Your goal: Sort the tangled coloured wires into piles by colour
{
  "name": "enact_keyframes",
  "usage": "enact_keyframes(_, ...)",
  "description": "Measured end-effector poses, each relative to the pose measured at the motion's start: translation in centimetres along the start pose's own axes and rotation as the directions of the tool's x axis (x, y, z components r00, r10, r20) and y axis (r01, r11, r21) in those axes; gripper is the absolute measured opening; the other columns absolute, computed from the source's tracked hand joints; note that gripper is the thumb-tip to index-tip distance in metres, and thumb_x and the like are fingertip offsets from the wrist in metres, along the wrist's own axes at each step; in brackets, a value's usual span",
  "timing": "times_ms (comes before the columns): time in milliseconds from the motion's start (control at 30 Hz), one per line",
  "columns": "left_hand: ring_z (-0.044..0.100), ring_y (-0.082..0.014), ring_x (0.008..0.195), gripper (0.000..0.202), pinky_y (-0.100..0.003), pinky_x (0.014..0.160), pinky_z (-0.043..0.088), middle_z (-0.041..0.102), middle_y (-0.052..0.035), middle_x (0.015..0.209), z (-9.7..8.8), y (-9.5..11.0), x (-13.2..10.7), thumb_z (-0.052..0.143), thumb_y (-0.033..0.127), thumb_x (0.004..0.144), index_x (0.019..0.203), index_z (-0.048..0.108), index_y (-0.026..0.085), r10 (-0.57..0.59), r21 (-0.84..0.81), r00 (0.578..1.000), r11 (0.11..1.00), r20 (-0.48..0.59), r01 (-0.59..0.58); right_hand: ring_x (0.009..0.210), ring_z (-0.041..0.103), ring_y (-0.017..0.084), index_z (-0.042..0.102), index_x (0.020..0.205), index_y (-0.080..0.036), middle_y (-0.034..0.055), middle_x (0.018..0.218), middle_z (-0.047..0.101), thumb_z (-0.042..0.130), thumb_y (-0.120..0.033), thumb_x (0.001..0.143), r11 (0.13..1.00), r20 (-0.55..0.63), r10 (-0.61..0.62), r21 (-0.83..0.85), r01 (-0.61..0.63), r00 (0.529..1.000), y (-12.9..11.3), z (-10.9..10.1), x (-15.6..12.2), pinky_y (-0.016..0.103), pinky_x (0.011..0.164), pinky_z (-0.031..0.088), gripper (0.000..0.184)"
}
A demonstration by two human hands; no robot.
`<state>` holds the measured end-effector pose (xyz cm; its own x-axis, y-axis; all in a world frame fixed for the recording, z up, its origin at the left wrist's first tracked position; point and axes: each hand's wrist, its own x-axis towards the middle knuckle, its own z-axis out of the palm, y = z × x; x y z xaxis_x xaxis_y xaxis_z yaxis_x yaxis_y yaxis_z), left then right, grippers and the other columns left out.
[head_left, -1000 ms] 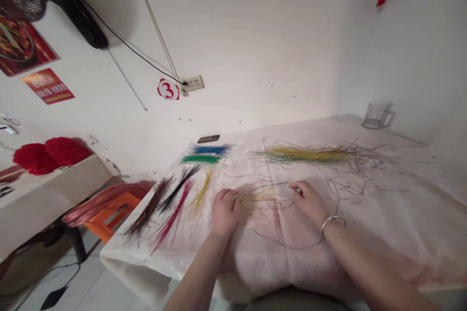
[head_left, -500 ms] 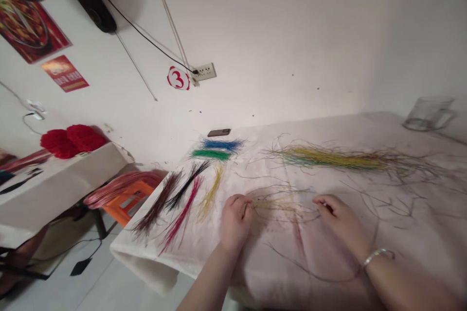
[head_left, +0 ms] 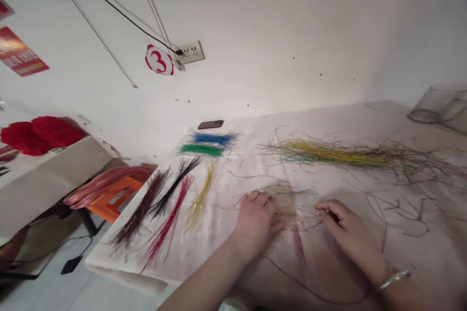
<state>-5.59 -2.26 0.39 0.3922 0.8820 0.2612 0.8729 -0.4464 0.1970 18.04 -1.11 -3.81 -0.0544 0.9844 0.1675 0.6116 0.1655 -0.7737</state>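
My left hand lies palm down over the near end of a loose spread of thin pale-yellow strands on the cloth. Its thumb is apart from the fingers, and the palm side is hidden. To the right, my right hand is closed in a pinch at the other end of the spread, where thin dark strands meet the fingertips. Which strand it holds is too fine to make out clearly. A bracelet circles the right wrist. One long dark wire curves across the cloth between the forearms.
Behind the hands lies a long yellow-green bundle. At left are blue, green, brown, black, red and yellow bundles. A phone and glass mug stand by the wall.
My left hand has moved right and flattened over the pale-yellow strands, its thumb coming away from the fingers. My right hand keeps its pinch. The view has swung slightly right.
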Motion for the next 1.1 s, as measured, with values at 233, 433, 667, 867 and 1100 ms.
enact_keyframes(233, 0.053, -0.0279, 0.098, 0.032, -0.044, 0.081, 0.044, 0.063, -0.0075, 0.103, 1.7, -0.8, 1.0, 0.072, 0.038, 0.075, 0.101, 0.065, 0.022, -0.057, 0.054, 0.997, 0.997, 0.050, 0.054, 0.085, 0.063, 0.022, 0.065, 0.085, -0.024, 0.0051, 0.092, 0.068, 0.046, -0.035, 0.083, 1.000, 0.037, -0.001, 0.022, 0.001, 0.999, 0.1, -0.1, 0.2, 0.034, 0.077, 0.050, 0.022)
enact_keyframes(433, 0.052, -0.0269, 0.100, 0.027, -0.043, 0.085, 0.044, 0.062, -0.0062, 0.106, 1.8, -0.8, 0.9, 0.072, 0.035, 0.075, 0.099, 0.067, 0.024, -0.028, -0.025, 0.999, 0.999, 0.040, 0.029, 0.087, 0.063, 0.022, 0.064, 0.086, -0.024, 0.0053, 0.093, 0.068, 0.045, -0.036, 0.084, 0.998, 0.086, 0.028, 0.052, -0.033, 0.996, 0.2, -0.1, 0.8, 0.035, 0.078, 0.049, 0.023)
enact_keyframes(667, 0.054, -0.0239, 0.098, 0.025, -0.041, 0.089, 0.046, 0.063, -0.0092, 0.105, 1.4, -2.6, 1.6, 0.054, 0.024, 0.087, 0.109, 0.065, 0.018, -0.123, -0.107, 0.987, 0.988, -0.104, 0.112, 0.088, 0.062, 0.021, 0.063, 0.089, -0.024, 0.0045, 0.095, 0.067, 0.044, -0.033, 0.085, 0.998, 0.128, 0.047, 0.040, -0.053, 0.991, 0.4, 0.0, 0.9, 0.035, 0.081, 0.047, 0.022)
enact_keyframes(867, 0.055, -0.0216, 0.092, 0.024, -0.038, 0.085, 0.047, 0.065, -0.0077, 0.098, 1.3, -3.6, 2.5, 0.048, 0.017, 0.089, 0.104, 0.067, 0.017, -0.149, -0.135, 0.984, 0.982, -0.099, 0.135, 0.088, 0.061, 0.021, 0.062, 0.091, -0.024, 0.0044, 0.096, 0.066, 0.042, -0.033, 0.088, 0.999, 0.167, 0.045, 0.010, -0.048, 0.985, 0.1, -0.1, 0.9, 0.035, 0.080, 0.046, 0.022)
enact_keyframes(1100, 0.055, -0.0259, 0.095, 0.031, -0.041, 0.085, 0.047, 0.064, -0.0080, 0.103, 2.2, -3.1, 2.6, 0.067, 0.032, 0.080, 0.109, 0.066, 0.020, -0.185, -0.034, 0.982, 0.982, 0.037, 0.187, 0.086, 0.061, 0.020, 0.062, 0.092, -0.024, 0.0035, 0.096, 0.065, 0.041, -0.032, 0.088, 0.999, 0.204, 0.036, -0.013, -0.034, 0.978, -0.2, -0.1, 0.6, 0.033, 0.076, 0.046, 0.022)
